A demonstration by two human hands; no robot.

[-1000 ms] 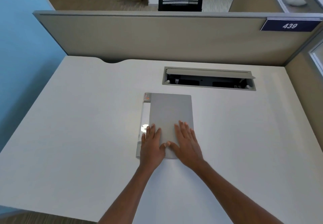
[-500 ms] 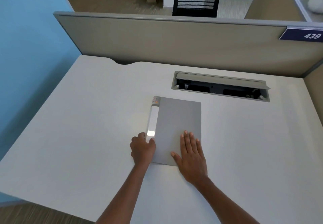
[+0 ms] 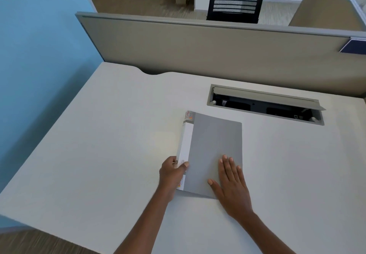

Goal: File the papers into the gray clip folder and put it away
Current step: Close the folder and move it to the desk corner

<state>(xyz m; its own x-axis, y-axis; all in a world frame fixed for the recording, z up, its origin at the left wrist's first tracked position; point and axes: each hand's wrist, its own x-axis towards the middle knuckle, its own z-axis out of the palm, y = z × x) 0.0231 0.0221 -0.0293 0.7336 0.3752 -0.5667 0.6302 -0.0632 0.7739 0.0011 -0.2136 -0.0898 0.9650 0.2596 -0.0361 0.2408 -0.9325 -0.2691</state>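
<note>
The gray clip folder is closed on the white desk, its white spine on the left. The spine side is raised a little off the desk. My left hand grips the near end of the spine, thumb on top. My right hand lies flat with fingers spread on the folder's near right corner. No loose papers show; the folder's inside is hidden.
An open cable slot with a raised flap sits in the desk behind the folder. A beige partition runs along the back, a blue wall stands at the left. A black chair stands beyond the partition.
My left hand went from flat on the cover to the spine and closed on it, lifting that edge. My right hand stayed flat. The camera view shifted left.
</note>
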